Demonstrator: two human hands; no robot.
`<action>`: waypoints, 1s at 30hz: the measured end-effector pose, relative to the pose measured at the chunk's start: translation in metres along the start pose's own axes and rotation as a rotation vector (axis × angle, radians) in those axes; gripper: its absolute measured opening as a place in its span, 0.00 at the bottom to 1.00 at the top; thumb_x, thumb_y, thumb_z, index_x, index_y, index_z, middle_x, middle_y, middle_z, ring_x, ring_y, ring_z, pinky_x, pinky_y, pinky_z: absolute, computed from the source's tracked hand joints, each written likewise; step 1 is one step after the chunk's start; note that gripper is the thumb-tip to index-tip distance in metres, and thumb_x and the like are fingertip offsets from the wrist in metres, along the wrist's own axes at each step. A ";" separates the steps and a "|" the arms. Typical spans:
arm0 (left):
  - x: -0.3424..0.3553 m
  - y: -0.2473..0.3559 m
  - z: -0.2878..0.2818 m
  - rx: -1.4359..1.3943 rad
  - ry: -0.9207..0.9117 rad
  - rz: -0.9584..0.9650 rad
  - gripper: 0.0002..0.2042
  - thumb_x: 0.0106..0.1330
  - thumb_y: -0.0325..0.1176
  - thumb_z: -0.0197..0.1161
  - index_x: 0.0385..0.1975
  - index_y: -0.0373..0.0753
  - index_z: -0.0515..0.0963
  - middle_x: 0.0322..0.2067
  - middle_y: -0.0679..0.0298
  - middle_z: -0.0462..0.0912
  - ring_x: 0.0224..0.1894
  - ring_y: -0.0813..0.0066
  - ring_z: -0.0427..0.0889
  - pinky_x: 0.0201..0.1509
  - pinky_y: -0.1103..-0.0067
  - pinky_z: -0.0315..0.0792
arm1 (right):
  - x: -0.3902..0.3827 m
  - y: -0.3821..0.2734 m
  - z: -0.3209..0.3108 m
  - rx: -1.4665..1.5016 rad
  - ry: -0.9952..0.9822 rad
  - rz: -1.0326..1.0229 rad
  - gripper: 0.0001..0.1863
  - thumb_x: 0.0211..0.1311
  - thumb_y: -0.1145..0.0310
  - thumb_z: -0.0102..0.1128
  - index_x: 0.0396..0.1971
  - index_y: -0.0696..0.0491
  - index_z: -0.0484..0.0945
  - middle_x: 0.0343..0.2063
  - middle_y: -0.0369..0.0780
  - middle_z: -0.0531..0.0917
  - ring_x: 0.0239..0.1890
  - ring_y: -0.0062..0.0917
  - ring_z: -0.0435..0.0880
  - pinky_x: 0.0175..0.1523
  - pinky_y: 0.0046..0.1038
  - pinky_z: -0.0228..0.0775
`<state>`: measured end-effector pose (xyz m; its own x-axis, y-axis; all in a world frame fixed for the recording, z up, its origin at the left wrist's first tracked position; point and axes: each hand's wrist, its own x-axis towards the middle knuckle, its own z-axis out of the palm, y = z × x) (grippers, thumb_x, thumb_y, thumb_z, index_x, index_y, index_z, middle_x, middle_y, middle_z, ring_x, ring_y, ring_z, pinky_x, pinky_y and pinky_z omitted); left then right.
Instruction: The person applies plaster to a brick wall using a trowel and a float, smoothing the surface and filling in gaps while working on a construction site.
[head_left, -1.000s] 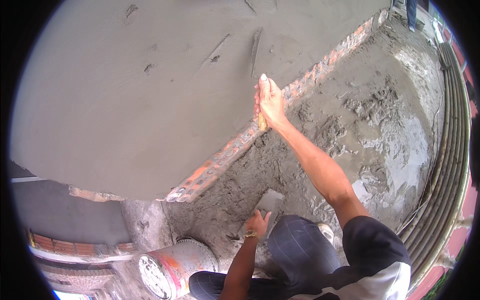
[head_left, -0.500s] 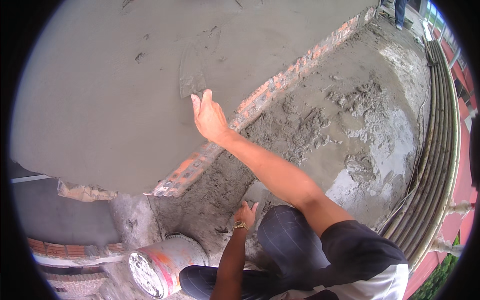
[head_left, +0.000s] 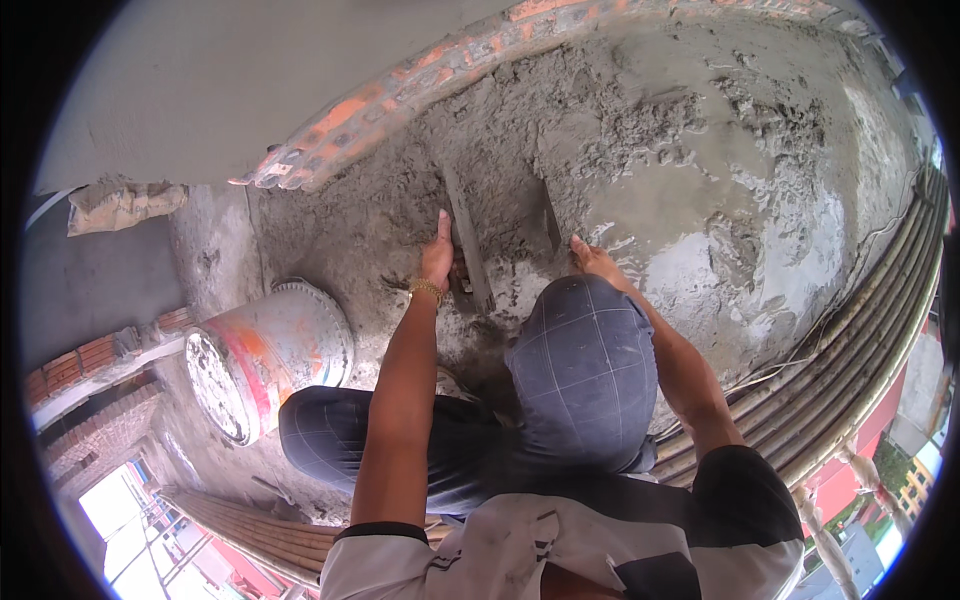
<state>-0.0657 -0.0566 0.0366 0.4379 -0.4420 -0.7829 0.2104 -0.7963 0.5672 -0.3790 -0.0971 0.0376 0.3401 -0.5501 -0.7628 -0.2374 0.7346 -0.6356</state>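
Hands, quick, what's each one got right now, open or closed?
Left hand: closed, holding the float.
Right hand: closed, holding the trowel; its fingers are mostly hidden.

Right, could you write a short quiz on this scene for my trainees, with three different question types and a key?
1. True or false: the left hand holds a long, flat grey tool, and a thin, dark flat blade shows by the right hand.
2. Where is the white cylindrical bucket with orange marks? A, left of both hands; B, between them; C, right of both.
3. Fill the gap: the smooth grey surface is edged by worn orange-red ____.
Key: 1 true; 2 A; 3 bricks.
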 end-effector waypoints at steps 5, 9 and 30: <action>-0.002 -0.015 0.017 -0.085 -0.103 0.022 0.35 0.62 0.75 0.53 0.20 0.43 0.70 0.14 0.70 0.65 0.12 0.78 0.61 0.17 0.75 0.56 | 0.026 0.025 0.055 -0.243 0.115 -0.101 0.30 0.70 0.39 0.52 0.34 0.56 0.79 0.16 0.36 0.74 0.19 0.23 0.72 0.27 0.28 0.64; -0.004 -0.009 0.027 0.020 -0.177 0.023 0.37 0.61 0.75 0.52 0.22 0.39 0.73 0.17 0.65 0.70 0.18 0.73 0.70 0.24 0.73 0.64 | 0.045 0.013 0.075 0.317 -0.057 0.161 0.28 0.71 0.39 0.49 0.29 0.51 0.75 0.12 0.30 0.67 0.10 0.18 0.63 0.15 0.23 0.50; -0.012 0.009 0.028 0.564 0.039 0.348 0.53 0.64 0.75 0.46 0.52 0.14 0.73 0.55 0.27 0.74 0.63 0.38 0.72 0.68 0.64 0.65 | -0.047 -0.443 0.124 0.157 0.489 -1.082 0.24 0.78 0.49 0.39 0.34 0.58 0.62 0.22 0.51 0.78 0.22 0.42 0.82 0.27 0.43 0.74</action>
<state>-0.0936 -0.0703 0.0441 0.4308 -0.7057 -0.5625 -0.4342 -0.7085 0.5563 -0.1768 -0.3472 0.3702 -0.0954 -0.9804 0.1721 0.0840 -0.1802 -0.9800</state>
